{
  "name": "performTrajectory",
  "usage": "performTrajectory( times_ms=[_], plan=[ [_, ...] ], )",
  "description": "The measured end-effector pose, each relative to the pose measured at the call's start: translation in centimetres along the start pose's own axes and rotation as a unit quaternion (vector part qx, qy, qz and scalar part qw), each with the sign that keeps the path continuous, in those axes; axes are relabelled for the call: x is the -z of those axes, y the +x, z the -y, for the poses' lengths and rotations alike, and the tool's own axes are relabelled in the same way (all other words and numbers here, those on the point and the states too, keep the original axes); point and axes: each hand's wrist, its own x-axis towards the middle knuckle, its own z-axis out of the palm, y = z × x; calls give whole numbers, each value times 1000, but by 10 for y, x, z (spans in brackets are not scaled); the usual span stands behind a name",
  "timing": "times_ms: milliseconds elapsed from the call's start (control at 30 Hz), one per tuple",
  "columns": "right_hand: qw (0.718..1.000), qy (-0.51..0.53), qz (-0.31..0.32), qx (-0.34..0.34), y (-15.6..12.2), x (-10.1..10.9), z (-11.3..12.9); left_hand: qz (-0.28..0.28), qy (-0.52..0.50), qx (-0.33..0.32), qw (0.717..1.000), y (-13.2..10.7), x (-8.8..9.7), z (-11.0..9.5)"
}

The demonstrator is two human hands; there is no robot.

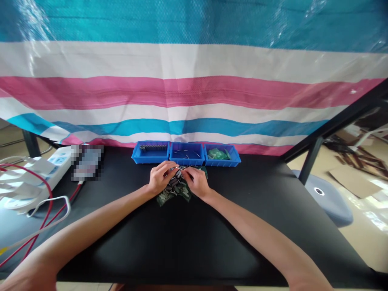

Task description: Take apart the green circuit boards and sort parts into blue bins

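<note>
My left hand (160, 177) and my right hand (197, 182) meet over a heap of small metal parts (175, 186) on the black table. The fingers of both hands are bent and pinched close together, and a thin silvery piece shows at the left fingertips. What each hand holds is too small and partly hidden to name. Under and in front of the heap lie crumpled green packets (165, 197), some with slim pieces on them. Another bit of green shows behind my right hand.
Three blue bins stand in a row behind: the left bin (150, 160) has metal cylinders, the middle bin (186, 161) a few thin pins, the right bin (222, 163) green packets. A power strip (62, 163), cables and a blurred-out device are at left. A striped sheet (194, 93) hangs behind.
</note>
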Motion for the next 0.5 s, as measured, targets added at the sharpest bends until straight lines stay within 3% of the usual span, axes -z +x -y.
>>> performTrajectory(
  times_ms=[200, 500],
  plan=[
    [1000, -15, 0, 9, 0, -1, -2, 27, -43, 41, 998, -4, 1, 0],
    [1000, -24, 0, -3, 2, 3, 2, -26, -154, 120, 980, -9, -6, 1]
  ],
)
